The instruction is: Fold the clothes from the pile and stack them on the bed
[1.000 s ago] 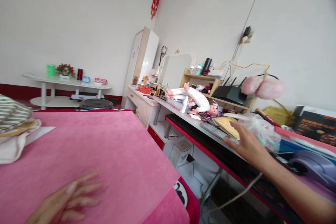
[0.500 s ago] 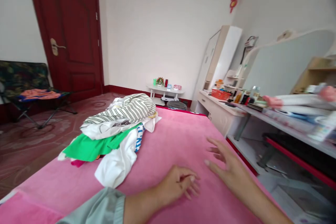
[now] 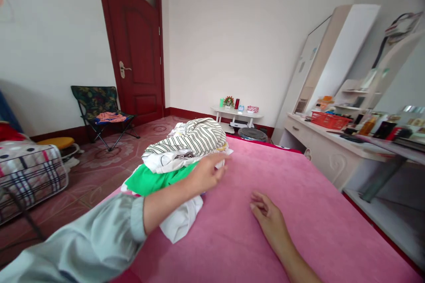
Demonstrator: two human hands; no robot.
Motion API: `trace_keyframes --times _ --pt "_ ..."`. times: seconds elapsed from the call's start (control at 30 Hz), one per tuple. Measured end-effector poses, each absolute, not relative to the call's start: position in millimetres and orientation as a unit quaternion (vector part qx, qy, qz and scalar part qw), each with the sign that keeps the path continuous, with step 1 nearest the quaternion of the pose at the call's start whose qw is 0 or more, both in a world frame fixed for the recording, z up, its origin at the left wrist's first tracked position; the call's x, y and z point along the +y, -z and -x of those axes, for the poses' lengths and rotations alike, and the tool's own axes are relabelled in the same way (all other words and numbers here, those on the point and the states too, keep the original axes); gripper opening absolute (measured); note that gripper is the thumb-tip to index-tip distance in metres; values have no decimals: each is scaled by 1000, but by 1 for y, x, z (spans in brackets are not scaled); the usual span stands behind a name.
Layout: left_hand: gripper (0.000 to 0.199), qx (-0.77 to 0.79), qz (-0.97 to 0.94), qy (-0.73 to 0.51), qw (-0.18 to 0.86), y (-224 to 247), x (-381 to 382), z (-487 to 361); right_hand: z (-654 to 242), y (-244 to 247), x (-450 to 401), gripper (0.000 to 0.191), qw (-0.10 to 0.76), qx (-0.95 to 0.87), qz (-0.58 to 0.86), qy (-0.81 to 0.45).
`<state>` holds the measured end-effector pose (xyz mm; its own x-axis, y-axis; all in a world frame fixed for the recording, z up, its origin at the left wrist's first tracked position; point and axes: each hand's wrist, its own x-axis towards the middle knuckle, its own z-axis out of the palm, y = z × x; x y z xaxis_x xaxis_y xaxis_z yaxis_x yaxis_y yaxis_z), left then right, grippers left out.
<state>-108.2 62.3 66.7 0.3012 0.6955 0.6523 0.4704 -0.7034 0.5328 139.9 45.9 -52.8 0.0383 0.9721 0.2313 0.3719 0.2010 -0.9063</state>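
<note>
A loose heap of clothes lies on the pink bedspread (image 3: 239, 230). On top is a white garment with dark stripes (image 3: 207, 135), above a bright green piece (image 3: 149, 180) and a white one (image 3: 182, 221). My left hand (image 3: 209, 171) reaches over the heap's right side, its index finger stretched out and the other fingers loosely bent. It appears to hold nothing; whether it touches the cloth I cannot tell. My right hand (image 3: 268, 216) hovers over or rests on the bedspread right of the heap, fingers slightly curled, a small gap to the thumb, nothing in it.
A folding chair (image 3: 96, 101) with an orange and blue cloth (image 3: 111, 117) stands by the red door (image 3: 139, 53). Beyond the bed is a low white table (image 3: 237, 112). To the right, a dressing table (image 3: 315, 139) carries a red basket (image 3: 330, 120) and bottles.
The view has swung left. My left hand has moved from the bare bedspread to the clothes heap, its index finger now extended. My right hand's fingers have drawn in from a wider spread.
</note>
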Motion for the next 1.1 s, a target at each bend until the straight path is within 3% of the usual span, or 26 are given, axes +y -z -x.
trace_keyframes --times 0.1,0.17,0.3,0.37,0.53,0.73,0.8,0.9,0.97,1.1 --pt "40 507 -702 -498 43 -91 123 167 -139 54 48 44 455 -620 555 -318" --pt "46 606 -611 -504 75 -99 158 198 -138 54 49 41 449 -623 560 -311" --pt "65 662 -556 -484 131 -95 199 230 -136 51 47 38 458 -621 561 -300" --pt "59 670 -556 -470 148 -90 205 232 -135 48 45 35 460 -625 557 -297" --pt "21 647 -560 -497 146 -99 202 220 -133 44 43 27 460 -629 556 -290" --pt "34 524 -585 -601 149 -178 157 156 -128 31 36 43 511 -571 546 -339" --pt "31 373 -668 -608 210 -202 120 115 -130 14 31 56 556 -531 517 -376" --pt "25 206 -835 -420 289 -205 52 58 -141 -23 23 73 591 -512 463 -417" --pt "26 111 -910 -250 312 -184 13 36 -153 -42 19 78 568 -515 467 -441" --pt "33 72 -957 -98 262 -126 -20 39 -184 -42 14 67 503 -490 500 -506"
